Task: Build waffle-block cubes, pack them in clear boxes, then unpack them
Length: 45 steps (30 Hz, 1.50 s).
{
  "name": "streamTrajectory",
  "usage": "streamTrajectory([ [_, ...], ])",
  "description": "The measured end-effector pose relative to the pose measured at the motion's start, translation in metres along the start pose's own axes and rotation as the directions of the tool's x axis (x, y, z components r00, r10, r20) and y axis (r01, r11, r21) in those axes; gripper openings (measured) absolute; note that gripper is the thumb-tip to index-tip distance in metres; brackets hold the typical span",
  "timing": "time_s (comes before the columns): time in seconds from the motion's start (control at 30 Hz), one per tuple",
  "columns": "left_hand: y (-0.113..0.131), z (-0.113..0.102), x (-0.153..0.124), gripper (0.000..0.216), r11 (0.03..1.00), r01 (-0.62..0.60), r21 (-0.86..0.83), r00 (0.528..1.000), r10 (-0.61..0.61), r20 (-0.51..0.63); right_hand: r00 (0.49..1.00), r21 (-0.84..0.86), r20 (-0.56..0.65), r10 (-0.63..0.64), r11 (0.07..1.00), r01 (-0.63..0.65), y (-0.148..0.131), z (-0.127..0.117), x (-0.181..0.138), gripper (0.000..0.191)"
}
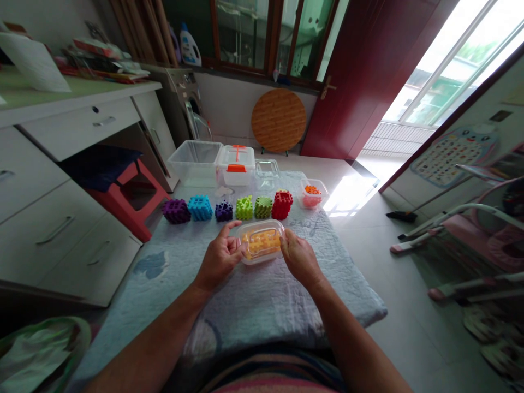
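Note:
Between my hands is a small clear plastic container with its lid on top; yellow-orange puzzle-like pieces show through it. My left hand grips its left end, thumb and fingers at the rim. At the right end my right hand holds the edge with its fingers closed. Just behind stands a row of interlocking-block shapes: purple, blue, dark violet, lime, green and red.
A cloth-covered table bears everything. Farther back are an uncovered clear bin, a lidded box with orange latches, a loose clear lid and a tub of orange pieces. A red stool stands left.

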State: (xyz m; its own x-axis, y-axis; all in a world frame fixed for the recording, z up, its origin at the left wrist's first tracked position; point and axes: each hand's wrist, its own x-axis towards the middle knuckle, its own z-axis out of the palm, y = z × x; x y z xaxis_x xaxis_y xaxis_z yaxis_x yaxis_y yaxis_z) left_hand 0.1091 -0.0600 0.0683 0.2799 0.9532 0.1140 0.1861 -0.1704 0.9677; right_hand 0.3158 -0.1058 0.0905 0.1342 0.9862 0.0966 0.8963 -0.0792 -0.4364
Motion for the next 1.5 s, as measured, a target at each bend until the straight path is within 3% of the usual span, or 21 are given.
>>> streamTrajectory([
  [0.17,-0.001,0.0,0.0,0.06,1.0,-0.014,0.025,1.0,0.015,-0.021,1.0,0.036,-0.019,0.007,0.999,-0.006,0.001,-0.001,0.001,0.026],
  [0.3,-0.005,0.0,0.002,0.057,0.996,0.014,0.089,0.997,-0.007,-0.083,0.999,0.278,0.006,0.048,0.959,-0.048,0.014,0.002,0.008,0.021],
  [0.4,-0.009,-0.001,0.005,0.058,0.994,0.066,0.089,0.996,-0.06,-0.071,0.98,0.485,0.153,0.126,0.855,-0.185,0.025,0.005,0.018,0.021],
  [0.5,-0.011,0.001,0.008,0.061,0.996,0.086,-0.014,0.996,-0.086,-0.007,0.948,0.616,0.287,0.139,0.731,-0.294,0.031,0.008,0.026,0.025],
  [0.73,-0.013,0.005,0.012,0.056,0.952,0.104,-0.289,0.994,-0.107,0.005,0.903,0.745,0.414,0.113,0.528,-0.408,0.04,0.007,0.025,0.048],
  [0.83,-0.016,0.005,0.014,0.059,0.923,0.134,-0.36,0.99,-0.139,0.011,0.935,0.731,0.35,0.057,0.608,-0.311,0.049,0.003,0.023,0.06],
  [0.93,-0.02,0.004,0.015,0.06,0.9,0.149,-0.41,0.988,-0.149,0.032,0.977,0.688,0.198,-0.083,0.721,-0.078,0.053,-0.001,0.024,0.091],
  [1.03,-0.023,0.004,0.015,0.057,0.901,0.144,-0.409,0.989,-0.14,0.04,0.957,0.579,0.134,-0.258,0.804,0.136,0.05,-0.002,0.028,0.112],
  [1.13,-0.024,0.003,0.015,0.057,0.903,0.143,-0.406,0.99,-0.137,0.042,0.93,0.466,0.09,-0.357,0.84,0.278,0.044,0.003,0.03,0.108],
  [1.3,-0.025,0.003,0.016,0.056,0.904,0.136,-0.405,0.991,-0.122,0.061,0.939,0.401,-0.001,-0.345,0.86,0.316,0.043,0.001,0.021,0.101],
  [1.5,-0.032,0.001,0.018,0.057,0.933,0.139,-0.333,0.99,-0.135,0.034,0.978,0.293,-0.173,-0.116,0.942,0.164,0.08,-0.041,0.003,0.087],
])
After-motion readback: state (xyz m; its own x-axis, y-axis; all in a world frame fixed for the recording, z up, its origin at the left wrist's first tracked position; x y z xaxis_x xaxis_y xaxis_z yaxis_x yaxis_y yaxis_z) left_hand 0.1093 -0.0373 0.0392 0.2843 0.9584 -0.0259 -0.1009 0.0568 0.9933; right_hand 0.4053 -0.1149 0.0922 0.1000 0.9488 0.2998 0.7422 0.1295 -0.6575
